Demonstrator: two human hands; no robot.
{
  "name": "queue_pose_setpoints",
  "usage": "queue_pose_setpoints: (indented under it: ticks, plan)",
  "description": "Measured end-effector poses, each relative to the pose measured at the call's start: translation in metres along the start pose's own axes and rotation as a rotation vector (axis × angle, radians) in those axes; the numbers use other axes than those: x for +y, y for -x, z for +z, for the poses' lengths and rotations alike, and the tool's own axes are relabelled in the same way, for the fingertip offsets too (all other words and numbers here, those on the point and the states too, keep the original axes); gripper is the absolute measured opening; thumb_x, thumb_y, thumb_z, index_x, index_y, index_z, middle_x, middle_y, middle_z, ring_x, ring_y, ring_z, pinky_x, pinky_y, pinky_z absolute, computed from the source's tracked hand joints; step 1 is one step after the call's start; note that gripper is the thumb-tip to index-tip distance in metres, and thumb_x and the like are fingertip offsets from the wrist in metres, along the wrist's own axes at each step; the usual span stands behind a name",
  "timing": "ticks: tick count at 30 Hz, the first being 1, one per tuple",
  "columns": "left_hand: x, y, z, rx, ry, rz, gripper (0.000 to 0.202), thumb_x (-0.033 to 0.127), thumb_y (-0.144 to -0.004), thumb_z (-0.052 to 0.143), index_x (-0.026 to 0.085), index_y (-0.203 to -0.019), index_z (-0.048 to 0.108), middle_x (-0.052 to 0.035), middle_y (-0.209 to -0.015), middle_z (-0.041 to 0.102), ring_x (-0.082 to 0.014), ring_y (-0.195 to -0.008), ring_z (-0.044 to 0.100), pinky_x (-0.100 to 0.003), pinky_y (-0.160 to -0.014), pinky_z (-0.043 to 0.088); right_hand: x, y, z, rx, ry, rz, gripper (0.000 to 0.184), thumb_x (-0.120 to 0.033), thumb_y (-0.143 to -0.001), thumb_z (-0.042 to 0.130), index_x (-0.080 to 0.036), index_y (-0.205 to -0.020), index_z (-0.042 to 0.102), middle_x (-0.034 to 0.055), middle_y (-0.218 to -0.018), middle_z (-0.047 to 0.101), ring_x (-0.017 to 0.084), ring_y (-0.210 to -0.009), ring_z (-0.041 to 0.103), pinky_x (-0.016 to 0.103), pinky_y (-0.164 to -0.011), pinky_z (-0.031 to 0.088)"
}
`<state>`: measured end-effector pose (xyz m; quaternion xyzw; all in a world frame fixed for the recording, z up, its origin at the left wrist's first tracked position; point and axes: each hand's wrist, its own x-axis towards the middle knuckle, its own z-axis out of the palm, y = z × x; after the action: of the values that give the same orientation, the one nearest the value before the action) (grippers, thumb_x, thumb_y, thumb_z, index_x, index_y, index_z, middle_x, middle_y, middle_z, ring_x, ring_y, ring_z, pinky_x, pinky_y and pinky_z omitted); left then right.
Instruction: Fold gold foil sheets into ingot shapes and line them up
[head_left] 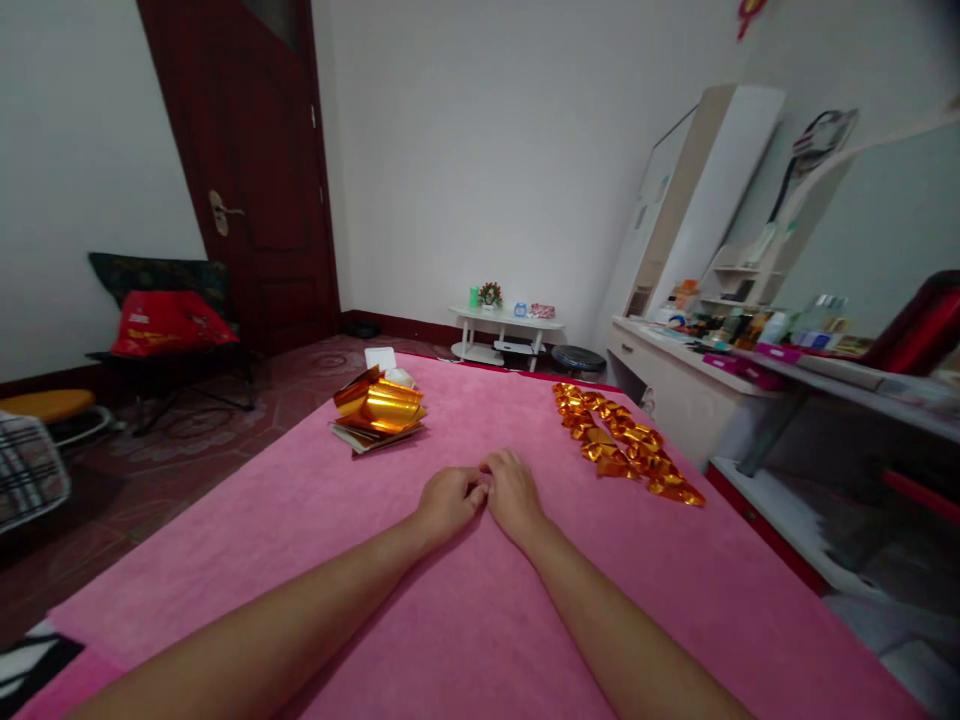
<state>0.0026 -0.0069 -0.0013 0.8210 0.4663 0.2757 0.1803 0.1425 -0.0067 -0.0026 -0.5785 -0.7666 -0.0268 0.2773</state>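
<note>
My left hand (pixel 448 500) and my right hand (pixel 512 492) rest side by side on the pink cloth (pixel 465 620), knuckles up and fingers curled under, their fingertips touching. Whether anything lies inside the fingers is hidden. A stack of gold foil sheets (pixel 379 405) lies on the cloth to the far left of the hands, curling up at its edges. A row of several folded gold foil pieces (pixel 626 442) runs along the cloth to the far right.
A white box (pixel 380 358) sits behind the foil stack. A dresser (pixel 675 380) crowded with bottles stands right of the pink surface. Beyond are a low white table (pixel 504 335), a dark red door (pixel 255 170) and a chair with a red bag (pixel 166 325).
</note>
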Motion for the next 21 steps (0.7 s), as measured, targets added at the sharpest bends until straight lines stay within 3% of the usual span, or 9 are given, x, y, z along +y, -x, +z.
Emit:
queue_pose_setpoints:
  ticks: [3, 7, 11, 13, 16, 21]
  plan:
    - [-0.017, 0.000, -0.022, -0.073, 0.086, 0.102, 0.023, 0.021, -0.082, 0.047, 0.016, -0.081, 0.069, -0.0023, -0.076, 0.070, -0.0145, -0.067, 0.060, -0.022, -0.061, 0.041, 0.002, -0.001, 0.006, 0.005, -0.043, -0.018, 0.027, -0.002, -0.074, 0.047, -0.020, -0.086, 0.062, 0.0057, -0.091, 0.060, 0.020, -0.093, 0.052, 0.029, -0.082, 0.039]
    - [-0.045, -0.003, -0.069, 0.161, -0.141, 0.105, 0.020, 0.022, -0.081, 0.051, 0.018, -0.085, 0.070, -0.0045, -0.086, 0.070, -0.0180, -0.080, 0.061, -0.025, -0.071, 0.043, 0.012, 0.000, 0.005, 0.017, -0.117, -0.054, 0.024, -0.003, -0.074, 0.048, -0.020, -0.084, 0.062, 0.0048, -0.089, 0.060, 0.019, -0.091, 0.053, 0.029, -0.081, 0.040]
    - [-0.083, -0.013, -0.119, 0.314, -0.298, -0.050, 0.021, 0.027, -0.083, 0.052, 0.019, -0.091, 0.070, -0.0071, -0.097, 0.069, -0.0216, -0.095, 0.060, -0.029, -0.084, 0.042, 0.011, -0.001, 0.006, 0.025, -0.109, -0.057, 0.024, -0.002, -0.074, 0.047, -0.019, -0.082, 0.061, 0.0049, -0.088, 0.060, 0.019, -0.090, 0.053, 0.029, -0.080, 0.041]
    - [-0.101, -0.017, -0.136, 0.303, -0.316, -0.165, 0.023, 0.027, -0.082, 0.053, 0.017, -0.091, 0.071, -0.0087, -0.094, 0.070, -0.0230, -0.089, 0.062, -0.030, -0.080, 0.044, 0.011, -0.002, 0.008, 0.025, -0.103, -0.057, 0.025, -0.002, -0.074, 0.047, -0.019, -0.082, 0.062, 0.0051, -0.089, 0.060, 0.019, -0.090, 0.053, 0.029, -0.081, 0.041]
    - [-0.117, -0.019, -0.149, 0.240, -0.304, -0.186, 0.022, 0.027, -0.077, 0.058, 0.017, -0.090, 0.073, -0.0081, -0.091, 0.072, -0.0229, -0.084, 0.064, -0.028, -0.076, 0.046, 0.011, -0.002, 0.009, 0.020, -0.097, -0.051, 0.025, -0.002, -0.074, 0.047, -0.020, -0.083, 0.063, 0.0055, -0.089, 0.060, 0.020, -0.091, 0.054, 0.030, -0.082, 0.041]
    - [-0.112, -0.016, -0.149, 0.071, -0.188, -0.111, 0.027, 0.024, -0.068, 0.066, 0.028, -0.094, 0.073, -0.0001, -0.097, 0.072, -0.0208, -0.091, 0.064, -0.023, -0.076, 0.046, 0.011, -0.001, 0.007, 0.019, -0.113, -0.056, 0.025, -0.002, -0.074, 0.047, -0.020, -0.083, 0.062, 0.0049, -0.089, 0.060, 0.019, -0.091, 0.054, 0.029, -0.081, 0.042]
